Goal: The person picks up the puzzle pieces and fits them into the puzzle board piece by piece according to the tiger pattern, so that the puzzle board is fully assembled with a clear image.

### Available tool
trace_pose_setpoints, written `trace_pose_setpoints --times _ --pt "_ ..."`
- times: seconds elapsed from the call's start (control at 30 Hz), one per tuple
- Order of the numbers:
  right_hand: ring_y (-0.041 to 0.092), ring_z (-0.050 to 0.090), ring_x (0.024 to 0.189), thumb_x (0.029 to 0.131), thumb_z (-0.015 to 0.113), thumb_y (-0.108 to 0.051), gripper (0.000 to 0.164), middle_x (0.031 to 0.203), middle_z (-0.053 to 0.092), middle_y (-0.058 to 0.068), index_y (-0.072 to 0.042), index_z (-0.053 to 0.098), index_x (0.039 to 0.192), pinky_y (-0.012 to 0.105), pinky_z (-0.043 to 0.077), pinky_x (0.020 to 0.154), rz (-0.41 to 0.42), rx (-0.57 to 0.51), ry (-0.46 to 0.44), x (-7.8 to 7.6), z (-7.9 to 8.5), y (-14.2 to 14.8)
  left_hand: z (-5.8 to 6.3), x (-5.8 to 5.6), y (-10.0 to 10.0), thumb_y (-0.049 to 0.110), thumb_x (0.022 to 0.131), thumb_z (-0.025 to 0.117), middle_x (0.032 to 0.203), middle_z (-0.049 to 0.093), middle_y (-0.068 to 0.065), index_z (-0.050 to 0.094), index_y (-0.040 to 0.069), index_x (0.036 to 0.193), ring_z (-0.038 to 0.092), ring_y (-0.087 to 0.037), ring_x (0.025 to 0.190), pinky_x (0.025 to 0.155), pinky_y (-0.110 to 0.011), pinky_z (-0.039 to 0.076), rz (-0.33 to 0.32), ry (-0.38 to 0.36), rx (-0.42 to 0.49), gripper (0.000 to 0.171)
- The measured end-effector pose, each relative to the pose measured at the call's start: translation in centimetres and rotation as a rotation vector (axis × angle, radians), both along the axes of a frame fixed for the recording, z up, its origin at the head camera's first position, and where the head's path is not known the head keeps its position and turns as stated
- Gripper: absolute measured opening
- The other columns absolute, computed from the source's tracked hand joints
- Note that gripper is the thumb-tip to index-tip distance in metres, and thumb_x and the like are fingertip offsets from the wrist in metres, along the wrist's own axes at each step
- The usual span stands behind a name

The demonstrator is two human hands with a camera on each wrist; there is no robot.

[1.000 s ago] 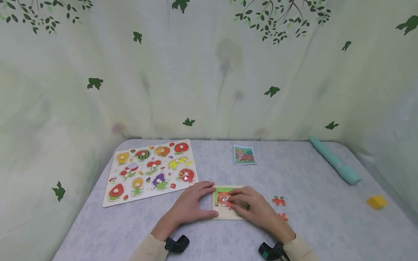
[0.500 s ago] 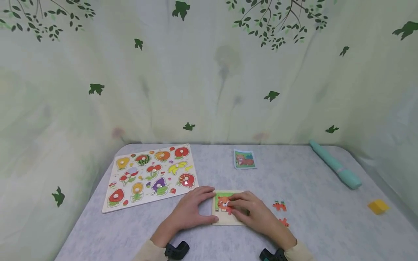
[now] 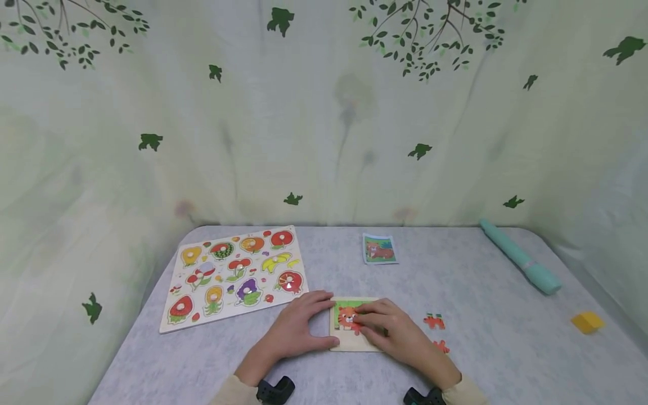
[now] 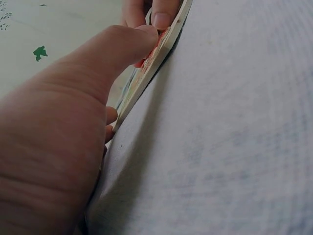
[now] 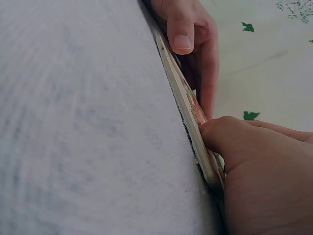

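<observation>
A small wooden puzzle board (image 3: 344, 342) lies on the table, with an orange animal's face and green background pieces in its tray. My left hand (image 3: 298, 329) rests at the board's left side, thumb at the near corner and fairly straight fingers at the far one. Over the right half, my right hand (image 3: 392, 329) pinches a red-orange puzzle piece (image 3: 356, 331) between thumb and fingertips, beside the animal's face. That hand hides much of the board. In the right wrist view the right thumb (image 5: 222, 134) is low against the board's surface. Two loose puzzle pieces (image 3: 434, 321) lie to the right.
A large fruit peg puzzle (image 3: 238, 278) lies at the back left. Behind the board is a small picture card (image 3: 379, 250) with an animal on it. A rolled teal item (image 3: 521, 257) and a yellow block (image 3: 587, 322) lie on the right.
The head view has tilted, so the scene sits slightly lower. Both hands stay at the board, and the right fingers shift only slightly with the piece.
</observation>
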State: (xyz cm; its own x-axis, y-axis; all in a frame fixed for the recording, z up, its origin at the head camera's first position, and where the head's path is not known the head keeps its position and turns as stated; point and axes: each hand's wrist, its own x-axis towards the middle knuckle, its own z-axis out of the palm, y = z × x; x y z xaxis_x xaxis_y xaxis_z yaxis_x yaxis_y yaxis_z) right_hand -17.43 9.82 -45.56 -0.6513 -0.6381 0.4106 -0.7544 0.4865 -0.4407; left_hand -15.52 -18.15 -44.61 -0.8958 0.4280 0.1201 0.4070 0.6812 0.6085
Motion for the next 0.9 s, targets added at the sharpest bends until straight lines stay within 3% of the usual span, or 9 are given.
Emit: trace_pose_setpoints --times 0.3,0.9 --pt "0.009 0.059 0.116 0.098 0.073 -0.023 0.023 0.129 0.069 -0.010 -0.023 0.079 0.120 0.036 0.056 0.096 -0.016 0.044 -0.024 0.1 0.2 0.0 -0.1 -0.1 0.0 0.060 0.083 0.079 0.154 0.052 0.006 0.063 0.022 0.143 0.044 -0.023 0.146 0.116 -0.058 0.038 -0.003 0.032 0.009 0.073" --pt "0.009 0.057 0.122 0.100 0.070 -0.022 0.027 0.134 0.066 -0.009 -0.023 0.075 0.126 0.036 0.054 0.099 -0.005 0.108 -0.053 0.6 1.1 0.0 0.1 -0.1 0.0 0.058 0.083 0.081 0.155 0.052 0.005 0.063 0.021 0.143 0.043 -0.024 0.147 0.116 -0.058 0.037 -0.013 0.018 0.004 0.073"
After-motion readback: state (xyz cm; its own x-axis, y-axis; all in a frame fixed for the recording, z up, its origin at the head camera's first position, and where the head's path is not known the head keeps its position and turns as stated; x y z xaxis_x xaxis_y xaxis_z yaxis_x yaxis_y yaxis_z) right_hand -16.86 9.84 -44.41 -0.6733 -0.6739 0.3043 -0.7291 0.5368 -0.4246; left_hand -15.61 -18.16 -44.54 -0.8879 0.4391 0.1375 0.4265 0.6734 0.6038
